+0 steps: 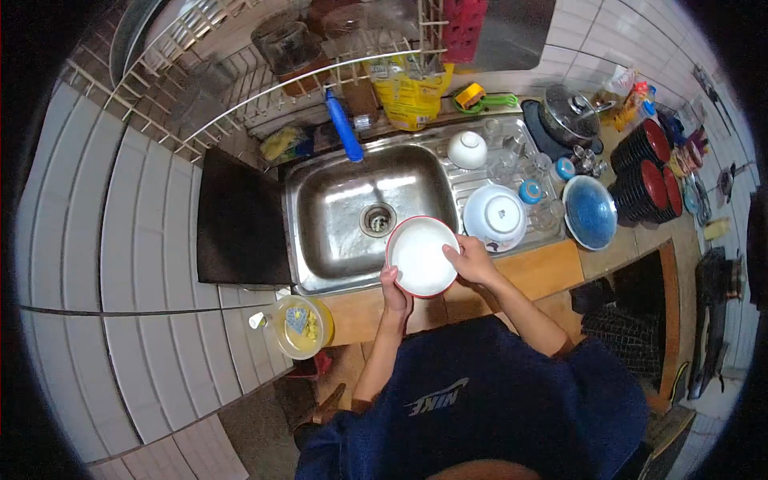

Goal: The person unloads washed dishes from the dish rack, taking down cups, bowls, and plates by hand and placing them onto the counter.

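A white bowl with a red rim [422, 252] is held between my two hands, above the front edge of the metal sink [328, 208]. My left hand [395, 292] grips the bowl's lower left side with the thumb on its rim. On the right side, my right hand [474, 261] has its thumb over the rim and its fingers beneath, mostly hidden. The bowl's inside faces up and looks bare. Just right of my right hand, a large white bowl [494, 214] lies upside down on the ribbed drainboard.
A yellowish tub with sponges [300, 326] stands at the left. A blue tap spout [344, 128] hangs over the sink. Glasses [504, 164], a small white bowl [467, 150] and a blue bowl [590, 212] are at the right. A wire rack [240, 112] is above.
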The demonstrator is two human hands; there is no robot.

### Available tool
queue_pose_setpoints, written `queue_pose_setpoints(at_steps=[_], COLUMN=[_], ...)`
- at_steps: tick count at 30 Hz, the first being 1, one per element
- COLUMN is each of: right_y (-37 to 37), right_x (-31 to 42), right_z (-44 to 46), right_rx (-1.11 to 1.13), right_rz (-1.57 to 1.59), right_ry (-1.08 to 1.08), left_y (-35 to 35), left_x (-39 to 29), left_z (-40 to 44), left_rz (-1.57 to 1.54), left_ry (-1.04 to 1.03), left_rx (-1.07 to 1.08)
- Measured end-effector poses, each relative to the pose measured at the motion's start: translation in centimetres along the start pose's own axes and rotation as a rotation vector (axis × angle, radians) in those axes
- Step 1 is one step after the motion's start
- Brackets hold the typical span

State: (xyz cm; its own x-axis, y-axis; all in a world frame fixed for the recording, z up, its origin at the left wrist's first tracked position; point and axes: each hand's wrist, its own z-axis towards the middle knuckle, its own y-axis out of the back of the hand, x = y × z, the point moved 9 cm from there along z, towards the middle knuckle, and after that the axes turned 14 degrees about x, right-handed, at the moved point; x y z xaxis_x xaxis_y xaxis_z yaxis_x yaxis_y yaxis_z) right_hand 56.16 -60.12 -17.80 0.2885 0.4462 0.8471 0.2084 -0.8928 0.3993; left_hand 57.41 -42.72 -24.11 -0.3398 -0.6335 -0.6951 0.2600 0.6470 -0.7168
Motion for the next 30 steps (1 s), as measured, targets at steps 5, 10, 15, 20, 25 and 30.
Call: queue_pose_setpoints(at_steps=[5, 10, 15, 20, 25, 30], right_y=[0.1, -2.6, -3.8, -5.2, -4.5, -4.4], right_x=[-1.3, -6.2, -8.3, -13.3, -11.9, -11.2], right_z=[5.1, 12.9, 13.8, 16.9, 15.6, 14.9], right_rx=[-0.101, -0.217, -0.34, -0.336, -0.386, -0.427], right_rz=[0.042, -0.103, 0.559, 0.512, 0.427, 0.475], right_ry=[-0.034, -0.06, -0.421, -0.444, -0.468, -0.435], left_y=[5.0, 7.9, 9.7, 9.0, 5.4, 1.2], left_x=[-0.7, -2.7, -3.8, -5.4, -11.6, -21.7], left_z=[3.0, 4.0, 3.2, 2.6, 3.3, 3.0], left_rz=[0.123, 0.379, 0.587, 0.413, 0.396, 0.603], left_ry=[0.124, 0.189, 0.209, 0.081, -0.096, -0.464], left_rx=[-0.228, -0.387, -0.382, -0.41, -0.443, -0.425])
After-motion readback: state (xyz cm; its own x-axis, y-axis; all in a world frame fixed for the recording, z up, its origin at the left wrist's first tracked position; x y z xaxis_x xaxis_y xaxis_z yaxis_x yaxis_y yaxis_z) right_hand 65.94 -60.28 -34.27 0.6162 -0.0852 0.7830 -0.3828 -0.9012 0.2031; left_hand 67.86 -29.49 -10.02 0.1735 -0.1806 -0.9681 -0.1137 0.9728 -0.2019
